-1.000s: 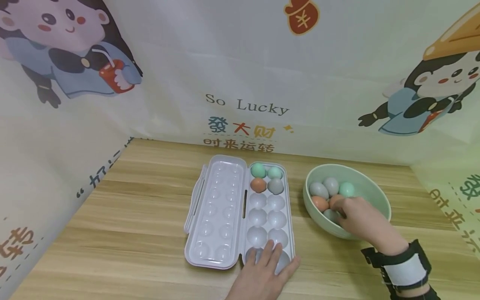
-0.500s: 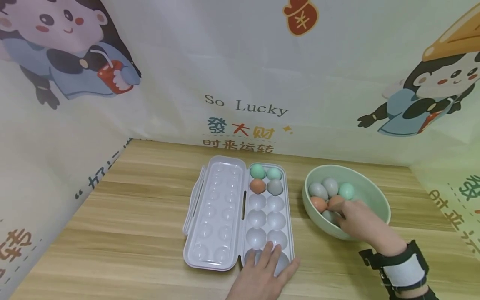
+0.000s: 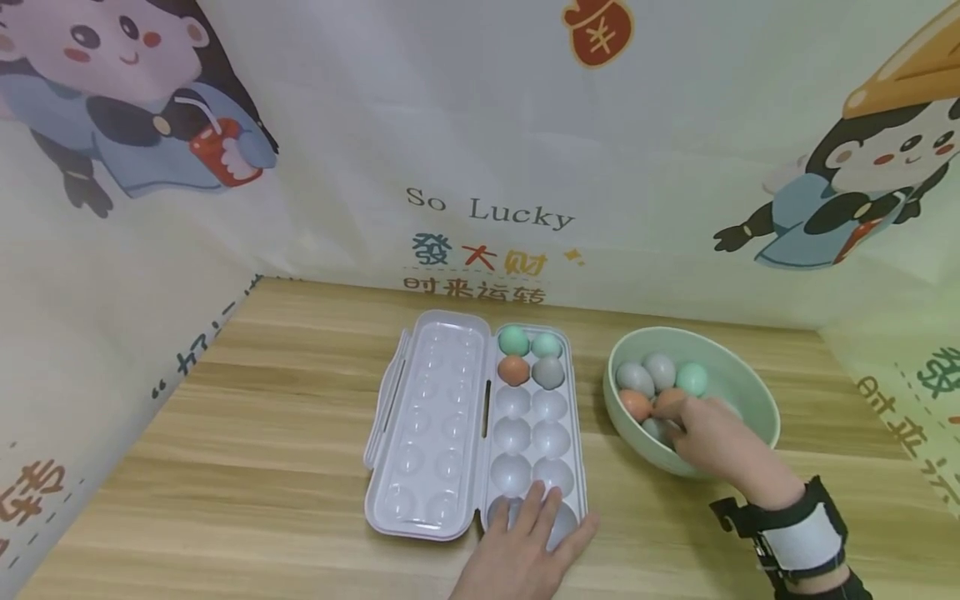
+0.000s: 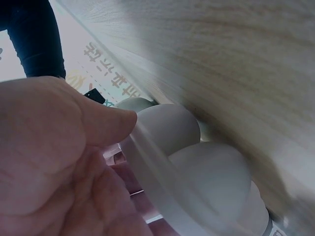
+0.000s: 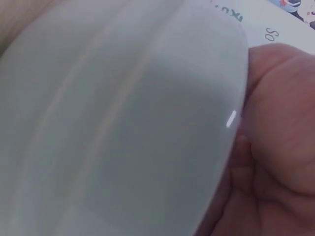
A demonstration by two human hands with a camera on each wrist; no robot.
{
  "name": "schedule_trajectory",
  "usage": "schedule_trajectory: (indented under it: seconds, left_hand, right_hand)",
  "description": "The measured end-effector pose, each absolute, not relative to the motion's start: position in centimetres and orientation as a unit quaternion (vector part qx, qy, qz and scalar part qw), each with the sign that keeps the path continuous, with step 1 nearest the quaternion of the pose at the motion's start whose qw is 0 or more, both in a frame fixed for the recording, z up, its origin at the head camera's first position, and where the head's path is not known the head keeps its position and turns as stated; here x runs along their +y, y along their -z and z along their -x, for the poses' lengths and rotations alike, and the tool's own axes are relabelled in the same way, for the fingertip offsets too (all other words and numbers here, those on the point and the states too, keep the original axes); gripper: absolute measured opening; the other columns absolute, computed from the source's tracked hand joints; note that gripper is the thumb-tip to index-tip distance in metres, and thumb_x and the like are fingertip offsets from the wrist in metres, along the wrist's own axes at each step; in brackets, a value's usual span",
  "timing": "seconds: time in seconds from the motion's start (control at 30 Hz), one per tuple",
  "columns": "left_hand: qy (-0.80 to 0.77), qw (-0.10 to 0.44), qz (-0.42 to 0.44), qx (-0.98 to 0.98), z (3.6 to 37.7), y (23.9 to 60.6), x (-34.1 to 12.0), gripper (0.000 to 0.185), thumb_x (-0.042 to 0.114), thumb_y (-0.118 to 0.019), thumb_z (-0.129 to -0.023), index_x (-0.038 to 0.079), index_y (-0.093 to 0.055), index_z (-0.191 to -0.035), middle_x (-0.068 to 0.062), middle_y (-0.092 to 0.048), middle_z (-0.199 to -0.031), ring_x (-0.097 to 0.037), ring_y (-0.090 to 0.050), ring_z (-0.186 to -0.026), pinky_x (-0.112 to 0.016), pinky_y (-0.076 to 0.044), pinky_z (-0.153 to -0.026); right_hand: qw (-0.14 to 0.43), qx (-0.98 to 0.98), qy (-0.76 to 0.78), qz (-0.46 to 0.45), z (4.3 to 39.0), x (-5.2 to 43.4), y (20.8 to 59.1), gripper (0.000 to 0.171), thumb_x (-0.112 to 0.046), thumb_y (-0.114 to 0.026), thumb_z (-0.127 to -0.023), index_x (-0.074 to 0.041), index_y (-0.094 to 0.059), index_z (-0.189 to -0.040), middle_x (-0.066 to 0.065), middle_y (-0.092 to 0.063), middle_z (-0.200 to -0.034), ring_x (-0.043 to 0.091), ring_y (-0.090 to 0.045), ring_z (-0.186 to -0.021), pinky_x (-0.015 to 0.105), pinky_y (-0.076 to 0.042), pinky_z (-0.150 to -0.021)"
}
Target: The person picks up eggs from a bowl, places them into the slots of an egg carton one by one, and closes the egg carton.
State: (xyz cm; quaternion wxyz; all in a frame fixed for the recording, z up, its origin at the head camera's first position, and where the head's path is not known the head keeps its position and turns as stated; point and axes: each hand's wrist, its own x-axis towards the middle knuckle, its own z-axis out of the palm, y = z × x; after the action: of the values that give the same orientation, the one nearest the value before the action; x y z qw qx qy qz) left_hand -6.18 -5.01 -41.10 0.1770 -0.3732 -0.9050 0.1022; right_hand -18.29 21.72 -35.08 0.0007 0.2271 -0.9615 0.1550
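My left hand point(image 3: 521, 546) rests on the near end of a pale grey-lilac egg carton point(image 3: 487, 467), fingers spread over its cups. The left wrist view shows the thumb along the rim of that carton point(image 4: 162, 172). My right hand point(image 3: 723, 442) reaches down into a pale green bowl point(image 3: 738, 375), its bent fingertips right at an orange-brown egg point(image 3: 670, 397) and a grey egg point(image 3: 656, 428). I cannot tell whether it pinches either. Another orange-brown egg point(image 3: 634, 405) lies beside them. In the right wrist view the outside of the bowl point(image 5: 147, 142) hides the fingertips.
At the carton's far end sit a green egg point(image 3: 514, 340), a mint egg point(image 3: 547, 345), an orange-brown egg point(image 3: 513, 370) and a grey egg point(image 3: 548, 372). The carton's lid point(image 3: 427, 417) lies flat to the left. A printed cloth point(image 3: 480, 125) stands behind the wooden table point(image 3: 262, 433).
My right hand's fingertips have shifted slightly left over the eggs in the bowl. The left hand stays on the carton, and the eggs look unmoved.
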Motion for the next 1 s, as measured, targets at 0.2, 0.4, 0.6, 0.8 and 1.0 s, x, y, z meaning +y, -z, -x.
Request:
schedule_trajectory:
  seconds: [0.2,0.4,0.6,0.8,1.0]
  left_hand:
    - [-0.092,0.169,0.374,-0.907,6.22,41.0,-5.04,0.074,0.075,-0.039,-0.087,0.031,-0.047,-0.146,-0.011,-0.055,-0.134,-0.028,-0.05,-0.125,-0.042,-0.047,-0.085]
    - [-0.09,0.17,0.375,-0.907,6.22,41.09,-4.95,0.072,0.073,-0.04,-0.088,0.031,-0.047,-0.146,-0.01,-0.056,-0.134,-0.028,-0.05,-0.125,-0.042,-0.048,-0.085]
    - [-0.092,0.17,0.374,-0.907,6.16,41.09,-5.01,0.075,0.076,-0.038,-0.086,0.031,-0.047,-0.146,-0.01,-0.056,-0.134,-0.028,-0.05,-0.125,-0.042,-0.047,-0.085]
    - [-0.093,0.177,0.371,-0.907,6.08,41.15,-5.02,0.073,0.074,-0.041,-0.086,0.031,-0.049,-0.145,-0.01,-0.056,-0.133,-0.027,-0.051,-0.124,-0.041,-0.047,-0.085]
    - [-0.092,0.159,0.372,-0.91,6.18,41.01,-4.99,0.077,0.077,-0.041,-0.084,0.031,-0.047,-0.146,-0.01,-0.055,-0.135,-0.027,-0.05,-0.126,-0.042,-0.047,-0.085]
  right_hand:
    - [-0.02,-0.965,-0.178,-0.193,18.41,21.52,34.98,0.015,0.002,-0.067,-0.081,-0.01,-0.062,-0.089,-0.002,-0.05,-0.071,0.018,-0.044,-0.065,0.034,-0.037,-0.06]
    - [-0.044,-0.971,-0.175,-0.158,18.43,21.58,35.02,0.011,-0.01,-0.07,-0.087,-0.005,-0.06,-0.087,0.0,-0.046,-0.069,0.02,-0.044,-0.066,0.035,-0.035,-0.059]
    - [-0.047,-0.972,-0.184,-0.141,18.49,21.35,35.22,0.014,-0.014,-0.071,-0.087,-0.004,-0.062,-0.088,0.0,-0.044,-0.067,0.02,-0.044,-0.064,0.034,-0.035,-0.057]
    - [-0.034,-0.972,-0.185,-0.144,18.66,21.14,35.38,0.022,-0.013,-0.068,-0.086,0.001,-0.067,-0.103,0.007,-0.062,-0.083,0.024,-0.052,-0.073,0.044,-0.045,-0.066]
    - [-0.019,-0.975,-0.174,-0.14,18.7,21.13,35.52,0.027,-0.011,-0.068,-0.083,0.002,-0.068,-0.107,0.015,-0.068,-0.095,0.028,-0.056,-0.077,0.05,-0.047,-0.069]
